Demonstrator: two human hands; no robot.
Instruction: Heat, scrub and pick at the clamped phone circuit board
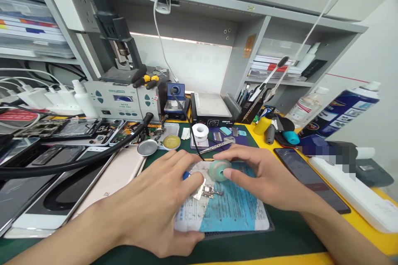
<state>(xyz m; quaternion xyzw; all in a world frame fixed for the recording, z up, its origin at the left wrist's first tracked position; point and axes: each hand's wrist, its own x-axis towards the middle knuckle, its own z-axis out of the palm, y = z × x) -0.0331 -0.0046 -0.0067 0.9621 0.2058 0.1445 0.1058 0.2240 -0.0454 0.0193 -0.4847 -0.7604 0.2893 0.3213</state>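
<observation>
My right hand (264,174) holds a round, translucent green spool (219,170) between thumb and fingers, just over a worn blue-and-white card (236,207). To its left, my left hand (168,194) has its index finger bent round the soldering iron's blue grip (186,175), and its thumb lies along the card's lower left edge. A small metal-and-circuit piece (207,191) rests on the card beside the left fingertips. Part of the blue grip is hidden behind the left fingers.
Phones and a thick black hose (124,143) lie at the left. Behind the card stand a soldering station (122,99), a white solder reel (200,132) and tweezers (217,145). A dark phone (311,180) and white power strip (354,194) are at the right.
</observation>
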